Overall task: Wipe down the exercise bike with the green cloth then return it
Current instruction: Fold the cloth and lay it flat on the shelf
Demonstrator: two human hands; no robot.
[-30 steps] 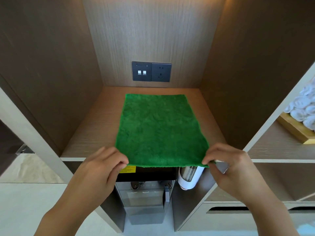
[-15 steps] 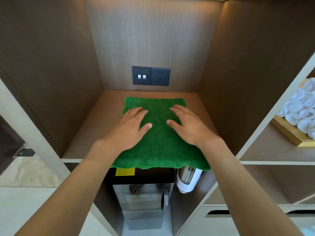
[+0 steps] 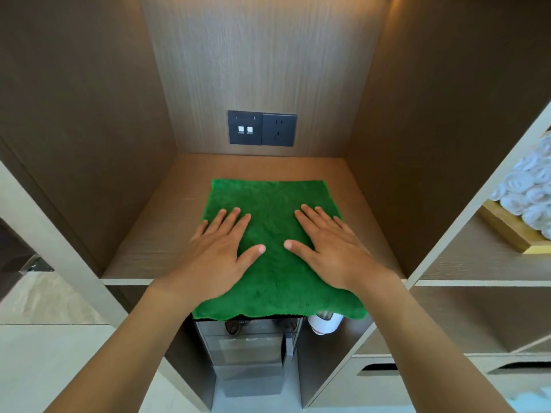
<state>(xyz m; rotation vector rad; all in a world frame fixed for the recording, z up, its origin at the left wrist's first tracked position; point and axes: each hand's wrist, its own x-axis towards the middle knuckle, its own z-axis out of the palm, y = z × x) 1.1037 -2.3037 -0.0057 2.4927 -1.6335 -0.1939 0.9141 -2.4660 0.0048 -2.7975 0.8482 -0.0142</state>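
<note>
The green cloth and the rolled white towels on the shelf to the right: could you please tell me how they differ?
The green cloth lies spread flat as a single sheet; the white towels are rolled and stacked together. The green cloth sits directly on the wooden shelf with its near edge overhanging; the white towels sit in a wooden tray. Both hands press the green cloth; nothing touches the white towels. Both are fabric stored in the shelving.

Wood-grain shelf (image 3: 155,248) inside a cabinet niche carries the green cloth (image 3: 274,269), spread flat near centre, near edge hanging over the shelf's front lip. Both hands lie flat on the cloth. Neighbouring shelf (image 3: 477,263) to the right holds a wooden tray (image 3: 507,234) of rolled white towels (image 3: 527,195).
</note>
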